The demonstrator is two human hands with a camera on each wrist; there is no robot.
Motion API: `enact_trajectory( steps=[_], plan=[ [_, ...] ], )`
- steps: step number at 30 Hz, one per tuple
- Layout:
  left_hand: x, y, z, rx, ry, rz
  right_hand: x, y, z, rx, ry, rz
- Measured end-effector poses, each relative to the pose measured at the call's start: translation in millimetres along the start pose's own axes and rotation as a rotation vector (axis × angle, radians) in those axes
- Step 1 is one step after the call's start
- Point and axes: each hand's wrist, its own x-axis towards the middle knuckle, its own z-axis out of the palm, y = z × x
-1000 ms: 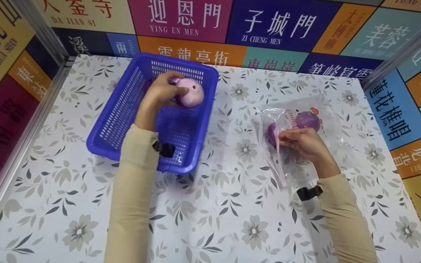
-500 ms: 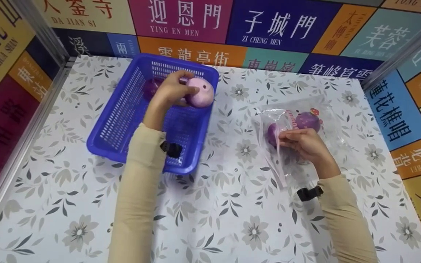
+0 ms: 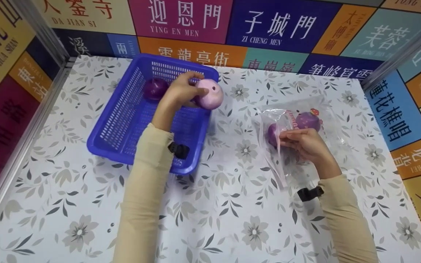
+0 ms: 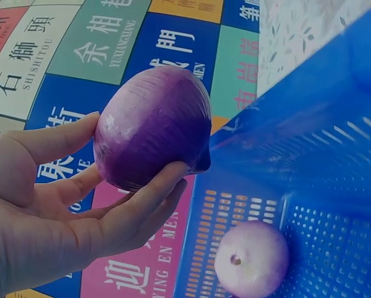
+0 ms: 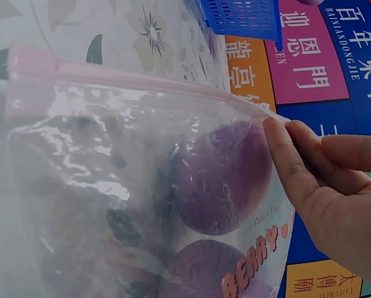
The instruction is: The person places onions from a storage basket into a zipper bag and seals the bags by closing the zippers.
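Note:
My left hand [image 3: 184,89] grips a purple onion [image 4: 154,127] between thumb and fingers, above the right rim of the blue plastic basket [image 3: 112,153]. In the head view the onion's pale end faces right; the left wrist view shows its dark pointed tip. Inside the basket another purple onion [image 3: 155,88] lies near the far left corner. Over on the right, my right hand [image 3: 303,144] pinches the pink-edged opening of a clear zip bag [image 5: 86,161] with printed lettering. Two purple onions are in that bag, one [image 5: 223,177] nearer the opening and one [image 5: 201,273] beside it.
A white tablecloth [image 3: 254,232] with grey flowers and leaves covers the table. Colourful panels [image 3: 181,22] with large characters stand upright along the back and both sides. The basket sits at the back left, the bag lies to its right.
My left hand has moved right with the onion, from over the basket's inside to its right rim. The onion left in the basket has come into full view. My right hand stays still.

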Motion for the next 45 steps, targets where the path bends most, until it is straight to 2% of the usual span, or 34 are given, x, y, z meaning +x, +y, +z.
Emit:
enact_trajectory(
  steps=[3, 11, 23, 31, 38, 45],
  plan=[
    [0.6, 1.4, 2.8, 0.005, -0.005, -0.001, -0.2, -0.1, -0.1, 0.002, 0.002, -0.001],
    [2.0, 0.6, 13.7, -0.075, -0.056, -0.007, 0.3, 0.3, -0.3, -0.009, 0.002, -0.008],
    [3.8, 1.1, 30.7, -0.008, -0.082, 0.008, -0.1, 0.2, -0.7, 0.009, -0.006, -0.007],
    [6.4, -2.3, 45.0, -0.037, -0.119, -0.007, 0.9, 1.3, -0.7, 0.01, -0.001, -0.003],
    [7.7, -6.3, 54.1, 0.001, -0.146, -0.012, 1.5, 2.3, 0.5, 0.026, 0.005, 0.005],
    [8.6, -8.2, 62.4, -0.007, -0.153, -0.011, 0.9, 1.3, 2.0, 0.012, 0.008, 0.005]
  ],
)
